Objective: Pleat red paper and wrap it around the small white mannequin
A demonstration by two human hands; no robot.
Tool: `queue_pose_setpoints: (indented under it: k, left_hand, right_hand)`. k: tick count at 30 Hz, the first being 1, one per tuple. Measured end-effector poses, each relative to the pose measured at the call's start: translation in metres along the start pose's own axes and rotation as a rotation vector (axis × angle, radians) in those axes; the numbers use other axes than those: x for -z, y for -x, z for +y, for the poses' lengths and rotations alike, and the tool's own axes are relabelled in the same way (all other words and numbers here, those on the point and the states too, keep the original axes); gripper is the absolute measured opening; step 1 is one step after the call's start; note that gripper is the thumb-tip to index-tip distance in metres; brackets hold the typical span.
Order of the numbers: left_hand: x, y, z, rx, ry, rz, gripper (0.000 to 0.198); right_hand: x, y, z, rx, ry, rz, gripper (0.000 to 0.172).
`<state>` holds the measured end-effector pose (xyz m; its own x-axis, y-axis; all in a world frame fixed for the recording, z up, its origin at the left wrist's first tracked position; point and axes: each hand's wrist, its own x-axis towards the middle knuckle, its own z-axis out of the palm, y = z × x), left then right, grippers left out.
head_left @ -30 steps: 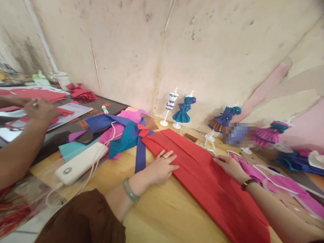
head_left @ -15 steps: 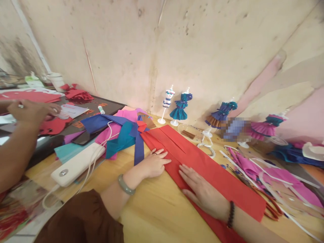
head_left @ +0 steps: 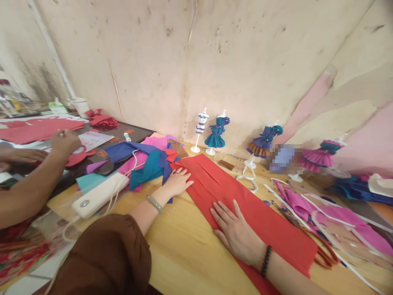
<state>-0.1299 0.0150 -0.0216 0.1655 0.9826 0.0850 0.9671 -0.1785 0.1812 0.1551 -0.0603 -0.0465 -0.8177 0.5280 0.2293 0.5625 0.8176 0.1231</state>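
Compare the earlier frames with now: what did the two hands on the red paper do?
The right hand crossed from the far edge of the red paper to press flat on its near side. The left hand slid along the near edge toward the wall end. Both stay open, palms down; the paper stays folded.

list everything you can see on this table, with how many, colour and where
red paper sheet: one, red, creased lengthwise, flat across the table middle
wooden table: one, light wood, under everything
dress forms: four visible, in teal, blue, striped and pink paper dresses, along the wall
loose paper pile: several sheets, blue, teal, pink, left of the red sheet
power bank: one, white, with white cable, left front
pink paper strips: many, pink, far right
co-worker's hand: one, far left, over red cut-outs
left hand: green bangle, fingers flat on the sheet's far end
right hand: dark bead bracelet, palm flat on the sheet
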Motion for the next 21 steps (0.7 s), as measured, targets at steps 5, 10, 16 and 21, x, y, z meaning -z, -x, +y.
queue_pose_setpoints:
  k: [5,10,16,21]
  left_hand:
    - [0.001,-0.021,-0.002,0.050,-0.053,0.044,0.052]
    - [-0.005,-0.029,0.000,0.146,-0.069,0.050,0.064]
    - [-0.005,-0.024,-0.006,0.191,-0.065,-0.042,0.082]
    - [0.001,-0.023,-0.009,0.206,-0.073,-0.078,0.092]
  right_hand:
    - [0.003,-0.004,-0.004,0.011,0.040,0.000,0.050]
    - [0.004,-0.008,-0.006,-0.018,0.035,0.005,0.052]
    - [0.013,-0.007,-0.004,-0.038,-0.012,-0.046,0.055]
    - [0.026,0.027,-0.017,0.024,-0.098,-0.002,0.065]
